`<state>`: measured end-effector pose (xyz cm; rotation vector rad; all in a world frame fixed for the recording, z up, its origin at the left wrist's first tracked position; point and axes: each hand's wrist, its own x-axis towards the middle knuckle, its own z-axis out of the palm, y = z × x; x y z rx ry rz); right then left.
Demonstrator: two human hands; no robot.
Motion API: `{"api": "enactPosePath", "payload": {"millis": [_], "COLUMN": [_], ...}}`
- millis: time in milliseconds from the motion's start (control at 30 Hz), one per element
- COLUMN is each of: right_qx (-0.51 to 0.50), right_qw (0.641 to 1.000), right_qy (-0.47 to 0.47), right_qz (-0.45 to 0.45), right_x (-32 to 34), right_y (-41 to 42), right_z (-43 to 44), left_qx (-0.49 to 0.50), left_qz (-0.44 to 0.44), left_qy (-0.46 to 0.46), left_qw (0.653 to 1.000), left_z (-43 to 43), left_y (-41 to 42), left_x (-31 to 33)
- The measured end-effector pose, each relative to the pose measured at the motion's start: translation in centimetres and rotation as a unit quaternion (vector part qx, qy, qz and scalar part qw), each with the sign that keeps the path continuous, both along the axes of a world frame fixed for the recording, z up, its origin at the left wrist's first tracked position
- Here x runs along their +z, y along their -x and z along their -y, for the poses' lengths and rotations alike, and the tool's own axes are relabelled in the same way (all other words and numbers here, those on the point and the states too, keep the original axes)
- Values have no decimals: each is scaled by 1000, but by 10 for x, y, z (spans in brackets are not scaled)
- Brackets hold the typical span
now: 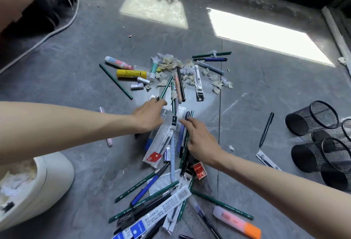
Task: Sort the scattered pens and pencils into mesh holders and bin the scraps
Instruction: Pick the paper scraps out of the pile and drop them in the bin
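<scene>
A pile of pens and green pencils [152, 187] lies scattered on the grey floor, mixed with packaged refills [161, 142]. My left hand [150, 115] reaches over the pile's middle with fingers stretched forward, touching a clear packet. My right hand [199, 140] rests on a bundle of dark pens and pencils [187, 134], fingers extended toward them. Torn paper scraps [171, 62] lie at the far side of the pile. Three black mesh holders [313, 117] lie tipped on their sides at the right. A white bin [49, 178] holding scraps stands at the lower left.
Glue sticks [131, 73] and erasers [136, 86] lie left of the scraps. A lone black pen [266, 129] lies near the holders. A pink-orange highlighter [237, 221] sits at the bottom. A white cable [57, 28] curves along the far left.
</scene>
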<state>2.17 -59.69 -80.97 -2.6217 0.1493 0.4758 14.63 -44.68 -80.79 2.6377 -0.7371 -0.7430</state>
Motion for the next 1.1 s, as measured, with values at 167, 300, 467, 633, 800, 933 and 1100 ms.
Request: {"api": "enactPosePath", "payload": {"millis": [167,300,467,633,800,933,1100], "right_qx": [-1,42,-19,-64,-68,-15,115], "right_qw": [998,995,997,993,992,994,984], "right_qy": [22,81,74,93,90,82,136], "right_qz": [-53,-25,30,46,64,65,26], "right_x": [-2,-4,-3,-11,-14,-11,-5], "right_y": [-13,-21,-28,-20,-28,-47,-79], "right_z": [4,14,18,30,34,21,3], "left_qx": [-28,24,-66,-44,-35,4,22], "left_qz": [-73,-16,24,59,135,112,68], "left_qy": [17,51,21,16,2,-32,-15], "left_qw": [997,998,997,997,990,993,997], "left_z": [-10,-9,-3,0,-5,-6,-17], "left_y": [35,29,-1,9,-8,-20,-18], "left_x": [-15,-13,-7,-10,-20,-20,-24]}}
